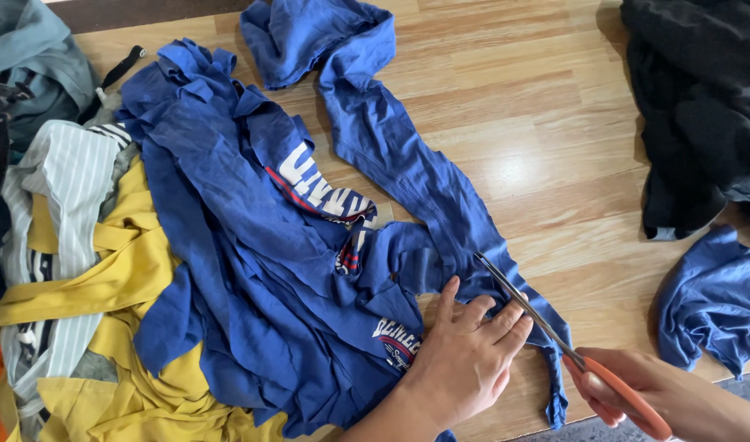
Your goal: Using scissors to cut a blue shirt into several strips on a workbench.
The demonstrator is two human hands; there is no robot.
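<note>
Left hand [465,356] enters from the lower edge of the view, forearm angled up and to the right, wrist nearly straight. It lies palm down and flat, back of the hand toward the camera; the four fingers [506,315] are extended and held close together, pointing up and to the right, while the thumb [447,296] is spread apart and points upward. Right hand [637,393] enters from the lower right corner, forearm running leftward along the bottom edge. It is curled into a closed grip, knuckles uppermost, fingers folded under the palm; its fingertips are hidden. The two hands lie near each other, not touching.
</note>
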